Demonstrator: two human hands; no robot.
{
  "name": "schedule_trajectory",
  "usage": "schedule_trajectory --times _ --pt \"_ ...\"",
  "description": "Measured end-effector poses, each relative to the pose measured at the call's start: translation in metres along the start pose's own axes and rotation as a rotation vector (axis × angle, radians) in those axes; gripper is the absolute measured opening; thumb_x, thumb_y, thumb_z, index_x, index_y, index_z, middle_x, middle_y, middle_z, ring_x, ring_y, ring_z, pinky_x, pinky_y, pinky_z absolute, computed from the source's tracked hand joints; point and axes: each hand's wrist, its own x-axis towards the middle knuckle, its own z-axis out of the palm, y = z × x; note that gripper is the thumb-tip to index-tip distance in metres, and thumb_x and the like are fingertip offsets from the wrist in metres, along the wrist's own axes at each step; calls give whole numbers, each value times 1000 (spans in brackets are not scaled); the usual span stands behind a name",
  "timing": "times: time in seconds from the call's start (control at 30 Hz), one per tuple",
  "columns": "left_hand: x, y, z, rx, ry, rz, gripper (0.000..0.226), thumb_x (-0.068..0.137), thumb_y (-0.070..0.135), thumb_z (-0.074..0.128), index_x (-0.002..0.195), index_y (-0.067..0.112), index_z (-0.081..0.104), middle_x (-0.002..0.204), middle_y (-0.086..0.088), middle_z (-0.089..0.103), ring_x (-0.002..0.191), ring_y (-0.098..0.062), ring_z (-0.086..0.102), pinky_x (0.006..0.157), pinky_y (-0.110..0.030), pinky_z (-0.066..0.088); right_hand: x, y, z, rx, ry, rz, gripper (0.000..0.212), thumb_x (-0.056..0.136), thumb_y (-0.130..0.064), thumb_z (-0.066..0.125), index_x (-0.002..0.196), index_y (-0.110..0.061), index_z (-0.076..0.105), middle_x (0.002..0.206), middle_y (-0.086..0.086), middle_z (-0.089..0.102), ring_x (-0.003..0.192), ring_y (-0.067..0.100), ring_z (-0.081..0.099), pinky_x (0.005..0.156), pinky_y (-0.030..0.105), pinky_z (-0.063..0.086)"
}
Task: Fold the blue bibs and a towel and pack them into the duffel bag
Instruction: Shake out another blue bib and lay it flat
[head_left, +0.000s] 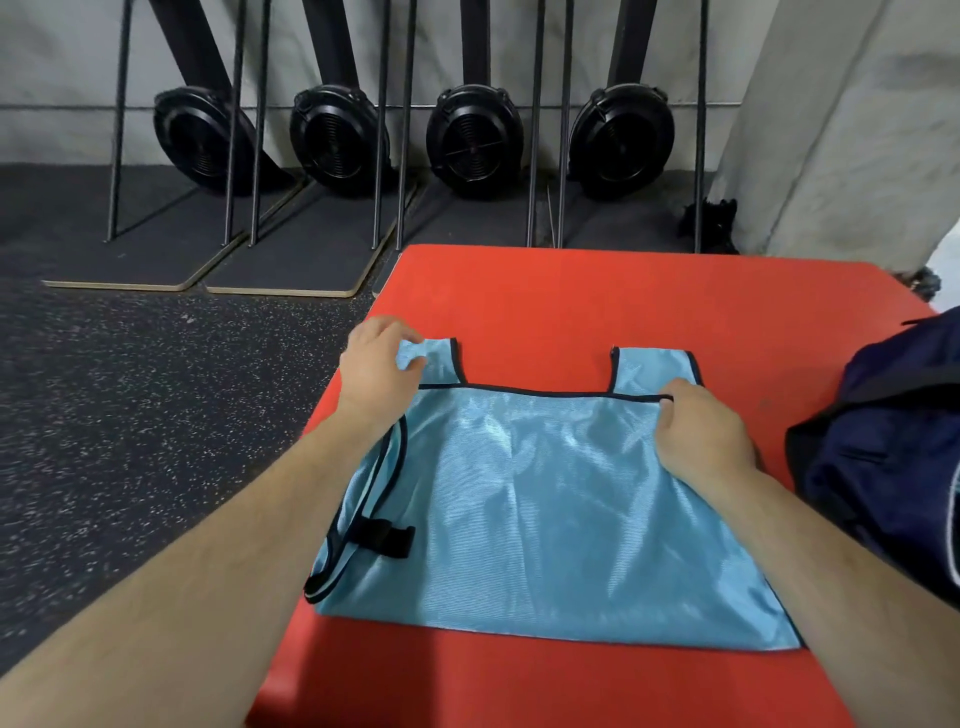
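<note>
A light blue bib (540, 509) with black trim lies spread flat on the red mat (597, 296), its two shoulder straps pointing away from me. My left hand (376, 364) pinches the far left strap. My right hand (701, 428) grips the bib at the base of the right strap, along the neckline. A black tab and a loop of black trim lie at the bib's left edge. The dark navy duffel bag (888, 452) sits at the mat's right edge, partly cut off by the frame. No towel is in view.
Dark speckled rubber floor (130, 415) lies left of the mat. Several black rowing machines (472, 140) stand upright against the grey wall behind, with thin metal rack posts and flat boards at their feet. A grey pillar (852, 130) rises at the far right.
</note>
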Motion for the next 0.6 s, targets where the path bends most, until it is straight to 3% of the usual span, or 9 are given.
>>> schedule_trajectory --times 0.07,0.13,0.23,0.3,0.37,0.5,0.6 --pt "-2 4 -5 -18 -205 -12 21 89 36 70 105 24 64 107 5 61 105 -21 57 90 -36 46 1 0 -1 12 0 9 16 100 -19 43 104 -12 57 99 9 61 86 35 60 73 42 50" --pt "-2 5 -10 86 -420 -73 35 82 54 70 104 28 61 99 8 58 95 -18 57 85 -35 48 2 -1 -3 52 8 25 16 100 -20 43 102 -13 57 98 8 59 87 35 60 74 43 51" --pt "0 2 -18 210 -550 -150 38 81 49 72 106 24 58 99 4 58 90 -19 56 77 -33 48 5 0 -8 124 81 -6 15 99 -17 44 93 -12 57 93 8 60 87 34 58 74 44 49" --pt "2 0 -23 166 -597 -176 26 86 33 69 101 15 60 88 -1 58 72 -18 53 60 -28 42 7 1 -13 165 141 -43 15 98 -15 45 93 -11 59 92 9 62 89 33 57 76 46 48" --pt "3 -1 -27 122 -609 -170 17 90 25 65 95 10 60 79 -4 56 61 -17 48 52 -26 36 8 2 -17 217 145 -66 15 100 -13 45 97 -10 60 95 8 63 90 30 57 78 43 47" --pt "1 -3 -29 55 -520 -137 16 97 23 57 85 13 53 73 -3 52 57 -17 45 50 -27 34 8 9 -24 249 65 -96 15 101 -13 45 103 -13 61 97 3 61 91 24 56 76 36 41" --pt "3 -2 -28 74 -474 -112 13 99 20 51 88 15 52 78 -5 56 60 -18 47 51 -29 35 16 14 -30 196 -12 -150 15 102 -14 46 102 -11 60 96 5 60 89 26 57 77 40 44"
